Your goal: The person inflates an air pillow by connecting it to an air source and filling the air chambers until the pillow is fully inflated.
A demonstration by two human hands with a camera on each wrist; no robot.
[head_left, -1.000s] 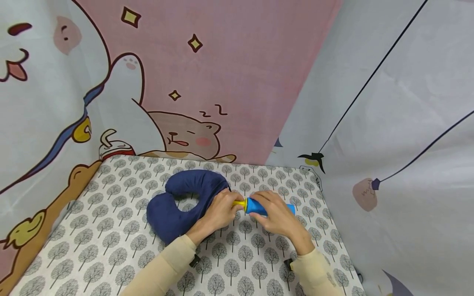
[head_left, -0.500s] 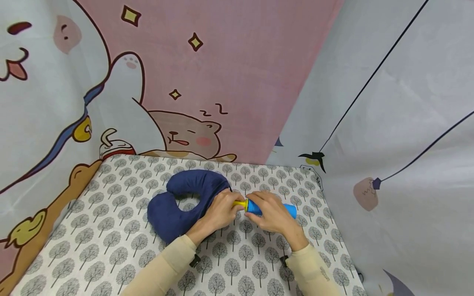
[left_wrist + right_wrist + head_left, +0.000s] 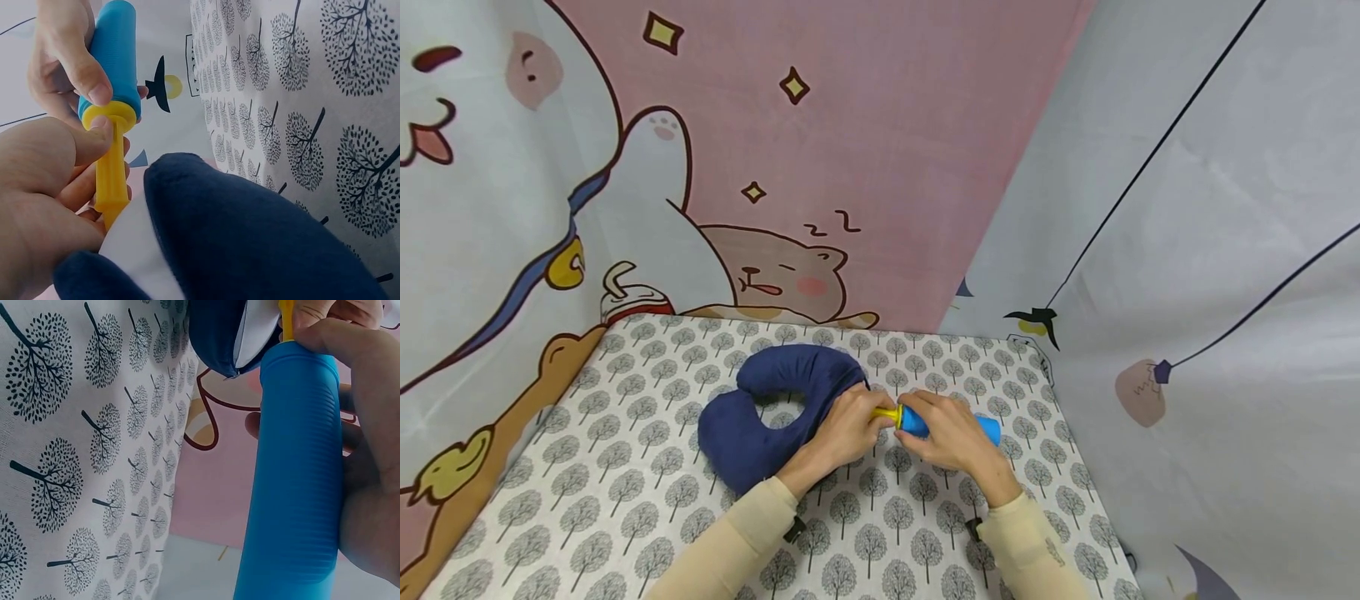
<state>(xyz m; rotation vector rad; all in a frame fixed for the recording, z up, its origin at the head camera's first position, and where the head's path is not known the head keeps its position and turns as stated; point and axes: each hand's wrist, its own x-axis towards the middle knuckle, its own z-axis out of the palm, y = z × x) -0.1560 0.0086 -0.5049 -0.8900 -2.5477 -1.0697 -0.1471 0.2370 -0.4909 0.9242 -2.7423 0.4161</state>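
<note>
A navy U-shaped neck pillow (image 3: 733, 442) lies on the cloth, its opening facing left. In the left wrist view, a white inner part (image 3: 139, 253) shows between the edges of its navy cover. My left hand (image 3: 842, 425), at the pillow's right side, grips the yellow nozzle (image 3: 111, 172) of a blue hand pump (image 3: 290, 475), thumb against the yellow collar. The nozzle's tip reaches down to the white inner part, its end hidden. My right hand (image 3: 951, 433) is curled round the pump's blue ribbed barrel near the collar, and the barrel's far end sticks out to the right.
The table is covered by a white cloth (image 3: 880, 542) with grey tree prints. Hanging fabric with cartoon prints (image 3: 880, 167) rises behind it and along both sides.
My right hand and forearm have shifted slightly left, and a bit more of the barrel shows beyond the hand. My left hand and the neck pillow look nearly unchanged.
</note>
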